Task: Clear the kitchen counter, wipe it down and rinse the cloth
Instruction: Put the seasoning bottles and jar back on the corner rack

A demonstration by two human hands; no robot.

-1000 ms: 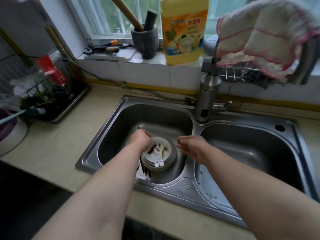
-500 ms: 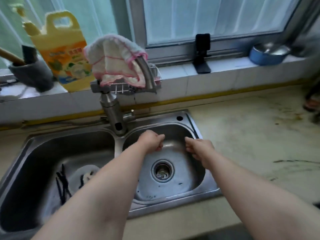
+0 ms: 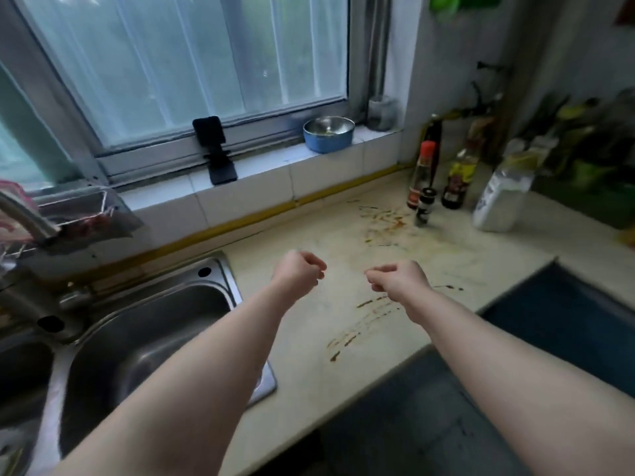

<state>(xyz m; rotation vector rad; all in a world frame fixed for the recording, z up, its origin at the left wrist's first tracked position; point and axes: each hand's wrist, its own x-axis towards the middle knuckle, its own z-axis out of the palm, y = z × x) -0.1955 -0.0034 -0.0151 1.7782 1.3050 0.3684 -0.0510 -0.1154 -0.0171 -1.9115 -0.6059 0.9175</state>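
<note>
Window (image 3: 192, 63): fills the view from 10 to 12 o'clock, pale curtain behind the glass, tiled sill below it.
Worktop (image 3: 446, 242): pale stone, runs from centre out to 3 o'clock; yellow strip along the back where it meets the tiles.
Sink (image 3: 154, 321): steel, two basins, at 8 o'clock; the right basin shows in full, the left is cut off by the frame edge.
Left hand (image 3: 299, 273): just left of centre, over the worktop beside the sink's right rim; fingers curled into the palm, holding nothing.
Right hand (image 3: 398, 278): just right of centre, a small gap from the left; fingers curled in likewise, nothing in them. Whether it touches the worktop, cannot tell.
Tap (image 3: 27, 214): at 9 o'clock, spout arching toward the frame edge.
Cloth (image 3: 12, 192): white with pink edging, draped over the tap spout at 9 o'clock, mostly out of frame; well apart from both hands.
Wire rack (image 3: 75, 207): fixed behind the tap, blurred.
White bag (image 3: 500, 197): upright at 2 o'clock, near the wall.
Bottles: red-capped one (image 3: 421, 176), yellow-labelled one (image 3: 458, 180), small dark jar (image 3: 424, 206) in front, all grouped at 1–2 o'clock.
Blue bowl (image 3: 329, 134): on the sill at 12 o'clock.
Phone stand (image 3: 214, 149): black, on the sill at 11 o'clock.
Brown streaks (image 3: 360, 324): on the worktop at 5 o'clock of centre, below the right hand.
Orange smears (image 3: 385, 218): at 1 o'clock, just left of the jar.
</note>
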